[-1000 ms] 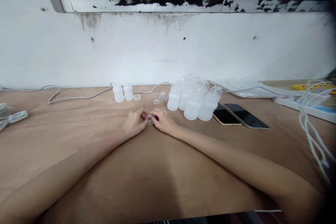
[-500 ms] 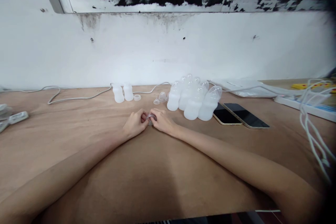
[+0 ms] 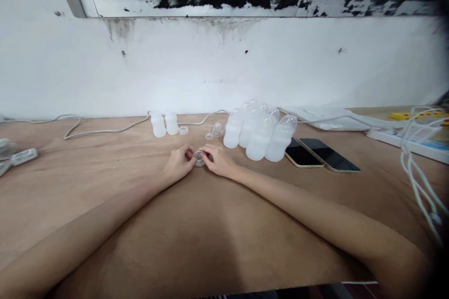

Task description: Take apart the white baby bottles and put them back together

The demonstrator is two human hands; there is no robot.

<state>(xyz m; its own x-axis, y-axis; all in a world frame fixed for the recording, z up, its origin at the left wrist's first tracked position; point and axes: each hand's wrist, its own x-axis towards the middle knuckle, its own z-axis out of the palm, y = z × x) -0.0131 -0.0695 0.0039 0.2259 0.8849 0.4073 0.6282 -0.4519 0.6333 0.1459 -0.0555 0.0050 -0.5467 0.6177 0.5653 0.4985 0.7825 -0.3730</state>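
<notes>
Both hands meet around a small clear round piece [image 3: 199, 159] on the wooden table. My left hand [image 3: 179, 163] grips its left side between thumb and fingers. From the right, my right hand [image 3: 216, 160] pinches the upper right edge. Just behind lie a small clear nipple-shaped piece [image 3: 209, 136] and a clear dome cap [image 3: 217, 130]. A whitish ring [image 3: 183, 130] rests beside two frosted bottles without caps, one of them the left bottle [image 3: 159, 125]. Several frosted bottles with clear domed tops [image 3: 257, 142] stand grouped to the right.
Two dark phones [image 3: 329, 154] lie right of the bottles. White cables [image 3: 416, 163] and a power strip [image 3: 407, 144] are at the far right, with a plastic bag [image 3: 329, 119] near the wall. White plugs [image 3: 24, 156] sit at the left edge.
My fingers have spread slightly apart around the clear piece, and more of it shows. It now looks flatter and lower on the table.
</notes>
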